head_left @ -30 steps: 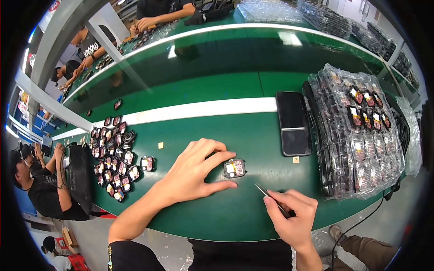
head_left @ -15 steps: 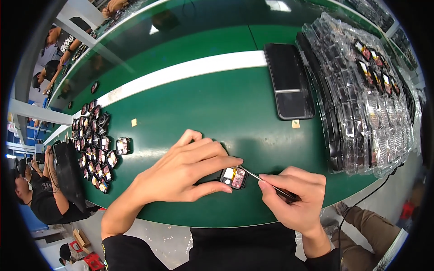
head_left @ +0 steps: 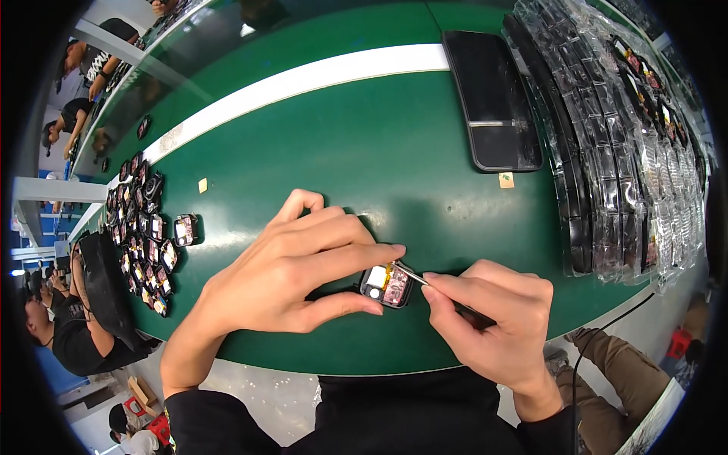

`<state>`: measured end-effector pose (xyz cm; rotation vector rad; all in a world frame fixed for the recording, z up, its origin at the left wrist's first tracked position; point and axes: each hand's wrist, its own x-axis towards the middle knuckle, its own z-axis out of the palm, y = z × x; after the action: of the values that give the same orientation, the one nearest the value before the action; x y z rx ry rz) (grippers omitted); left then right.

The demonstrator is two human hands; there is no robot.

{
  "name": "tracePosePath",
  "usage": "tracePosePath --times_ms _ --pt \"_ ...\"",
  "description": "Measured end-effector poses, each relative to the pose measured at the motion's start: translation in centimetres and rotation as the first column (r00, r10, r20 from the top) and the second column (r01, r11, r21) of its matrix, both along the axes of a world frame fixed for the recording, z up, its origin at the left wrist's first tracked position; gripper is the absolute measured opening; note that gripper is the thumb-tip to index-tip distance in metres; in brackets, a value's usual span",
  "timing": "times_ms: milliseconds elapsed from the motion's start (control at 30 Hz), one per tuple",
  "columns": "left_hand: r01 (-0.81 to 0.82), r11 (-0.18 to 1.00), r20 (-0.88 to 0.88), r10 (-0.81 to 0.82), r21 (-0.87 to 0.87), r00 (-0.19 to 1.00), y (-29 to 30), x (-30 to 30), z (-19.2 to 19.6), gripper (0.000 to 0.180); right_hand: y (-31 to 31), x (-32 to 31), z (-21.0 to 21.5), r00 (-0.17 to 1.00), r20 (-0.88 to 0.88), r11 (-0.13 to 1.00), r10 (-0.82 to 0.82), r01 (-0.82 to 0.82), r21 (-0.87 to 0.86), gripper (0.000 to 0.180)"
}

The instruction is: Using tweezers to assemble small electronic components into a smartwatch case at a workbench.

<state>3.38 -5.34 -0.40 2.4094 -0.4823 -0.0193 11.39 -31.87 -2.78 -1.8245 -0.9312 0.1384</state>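
Note:
A small black device case (head_left: 397, 291), open like a watch body, shows a white block, a strip of yellow tape and a pinkish circuit board. It lies on the green table (head_left: 303, 152) near its front edge. My left hand (head_left: 292, 273) steadies it, index fingertip at the far edge and thumb at the near left corner. The other left fingers are bent above the table. In my right hand (head_left: 497, 318), thumb and fingers pinch a slim pointed metal tool (head_left: 413, 275). Its tip reaches the case's far right edge, beside my left index finger; its exact kind is hidden by the grip.
Many similar cases (head_left: 144, 262) are heaped at the left, with one lone case (head_left: 186, 230) beside them. A black phone-like slab (head_left: 489, 98) lies at the back right, next to stacked clear plastic trays (head_left: 599, 152). A co-worker (head_left: 80, 330) sits at the left.
The whole view has shifted, so the table's things sit higher in the picture. The tool's tip still meets the case's far right edge; both hands keep their grips.

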Motion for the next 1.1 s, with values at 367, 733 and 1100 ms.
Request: tracePosePath --times_ms 367,733,1100 --pt "-0.03 1.0 -0.009 0.03 0.004 1.0 -0.1 0.2 0.5 0.057 -0.2 0.2 0.3 0.998 0.069 1.0 -0.008 0.006 0.028 0.026" --pt "-0.012 1.0 -0.014 0.012 -0.006 1.0 0.1 0.7 0.5 0.052 0.3 -0.2 -0.6 0.964 0.265 0.999 -0.028 0.016 0.049 0.031" --pt "0.075 0.989 -0.04 -0.081 -0.126 0.996 1.5 1.0 0.0 0.052 0.1 0.3 0.0 0.997 0.045 0.998 0.055 -0.056 0.04 0.023"
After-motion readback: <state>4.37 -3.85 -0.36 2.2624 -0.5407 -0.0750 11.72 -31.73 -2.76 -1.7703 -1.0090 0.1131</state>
